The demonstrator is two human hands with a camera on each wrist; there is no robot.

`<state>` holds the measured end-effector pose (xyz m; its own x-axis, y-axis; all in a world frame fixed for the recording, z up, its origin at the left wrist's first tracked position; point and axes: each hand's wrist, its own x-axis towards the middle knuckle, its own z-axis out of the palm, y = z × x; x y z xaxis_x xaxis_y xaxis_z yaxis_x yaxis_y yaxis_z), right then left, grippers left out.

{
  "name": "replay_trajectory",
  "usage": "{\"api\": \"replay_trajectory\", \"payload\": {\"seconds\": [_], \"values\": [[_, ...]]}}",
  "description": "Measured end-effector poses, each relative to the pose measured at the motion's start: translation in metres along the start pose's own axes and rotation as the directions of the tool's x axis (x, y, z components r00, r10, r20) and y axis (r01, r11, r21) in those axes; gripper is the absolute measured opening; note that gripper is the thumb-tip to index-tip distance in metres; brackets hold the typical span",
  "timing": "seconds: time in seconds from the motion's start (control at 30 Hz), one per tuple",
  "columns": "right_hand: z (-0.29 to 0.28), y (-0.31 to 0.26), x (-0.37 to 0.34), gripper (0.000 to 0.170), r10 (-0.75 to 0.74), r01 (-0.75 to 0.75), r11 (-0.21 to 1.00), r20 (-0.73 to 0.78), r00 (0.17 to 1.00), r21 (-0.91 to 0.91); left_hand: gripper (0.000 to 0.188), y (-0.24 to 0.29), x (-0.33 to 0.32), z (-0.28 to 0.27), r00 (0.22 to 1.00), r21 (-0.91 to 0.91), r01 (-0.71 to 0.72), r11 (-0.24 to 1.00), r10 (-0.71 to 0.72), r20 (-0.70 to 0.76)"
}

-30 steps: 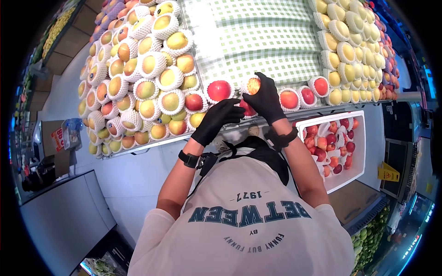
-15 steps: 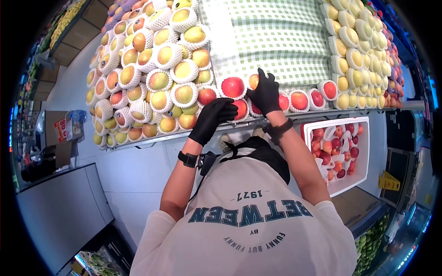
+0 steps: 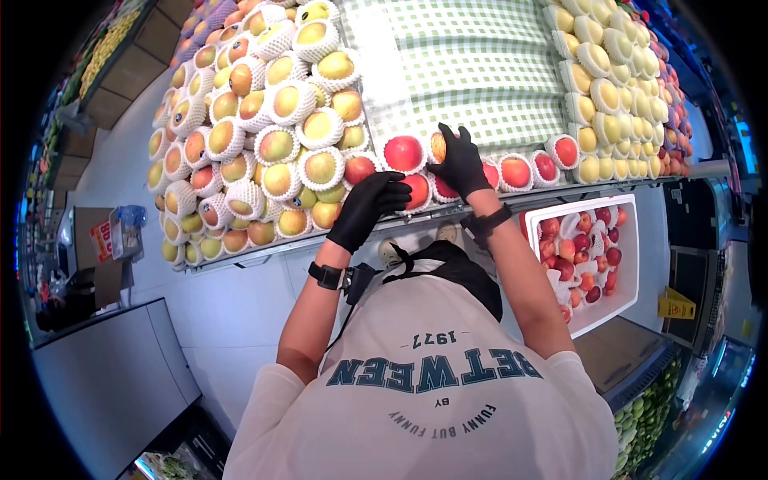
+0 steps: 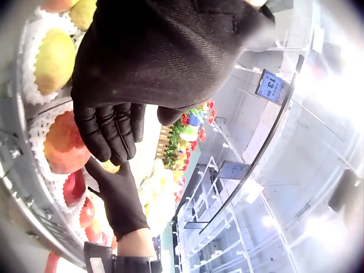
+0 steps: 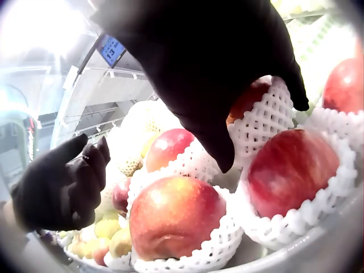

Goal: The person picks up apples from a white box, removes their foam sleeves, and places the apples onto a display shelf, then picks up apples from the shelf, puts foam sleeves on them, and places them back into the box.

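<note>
My right hand [image 3: 462,166], in a black glove, grips an apple [image 3: 438,147] at the display's front row. The right wrist view shows thumb and fingers around its white foam net [image 5: 265,119]. My left hand [image 3: 370,212], gloved too, has its fingers together and loosely bent. In the left wrist view its fingertips are right beside a red apple [image 4: 63,145] in the front row. Behind that apple, a bigger red apple [image 3: 404,153] sits in its net. Below my right hand, another netted red apple [image 5: 293,170] stands at the edge.
Netted yellow-red fruit [image 3: 276,144] is piled on the left, pale yellow fruit [image 3: 608,98] on the right. Green checked cloth [image 3: 480,80] covers the shelf between. More red apples [image 3: 514,171] line the metal front edge. A white foam box [image 3: 622,290] of apples stands to the right.
My left hand has drawn back slightly left and down, uncovering the front red apple. My right hand keeps its hold on the netted apple, slightly shifted. The head view has moved a little.
</note>
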<state>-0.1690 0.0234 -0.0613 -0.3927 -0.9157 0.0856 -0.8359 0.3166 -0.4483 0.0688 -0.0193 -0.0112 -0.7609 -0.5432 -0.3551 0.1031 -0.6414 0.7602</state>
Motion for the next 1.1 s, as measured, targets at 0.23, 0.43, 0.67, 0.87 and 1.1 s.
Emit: {"api": "replay_trajectory", "payload": {"seconds": [0.23, 0.43, 0.67, 0.87, 1.1], "values": [[-0.006, 0.014, 0.003, 0.093, -0.117, 0.109, 0.98, 0.042, 0.992, 0.168, 0.035, 0.0, -0.004, -0.002, 1.0, -0.008, 0.027, 1.0, -0.027, 0.004], [-0.016, 0.015, 0.002, 0.106, -0.129, 0.11, 0.97, 0.071, 0.989, 0.217, 0.036, 0.003, -0.007, -0.009, 1.0, -0.025, -0.001, 1.0, 0.002, 0.023], [-0.041, 0.023, -0.013, 0.102, -0.177, 0.169, 0.955, 0.008, 0.984, 0.242, 0.031, 0.0, -0.007, -0.015, 0.999, -0.033, -0.027, 0.999, 0.028, 0.028], [-0.069, 0.031, -0.052, 0.055, 0.103, -0.09, 0.922, -0.015, 0.995, 0.377, 0.023, -0.004, -0.001, -0.016, 0.99, 0.242, -0.116, 0.963, 0.092, 0.108], [-0.094, 0.076, -0.123, 0.032, 0.381, -0.379, 0.884, 0.049, 0.923, 0.274, 0.036, -0.019, 0.013, -0.003, 0.986, 0.136, -0.001, 0.991, -0.022, 0.168]]}}
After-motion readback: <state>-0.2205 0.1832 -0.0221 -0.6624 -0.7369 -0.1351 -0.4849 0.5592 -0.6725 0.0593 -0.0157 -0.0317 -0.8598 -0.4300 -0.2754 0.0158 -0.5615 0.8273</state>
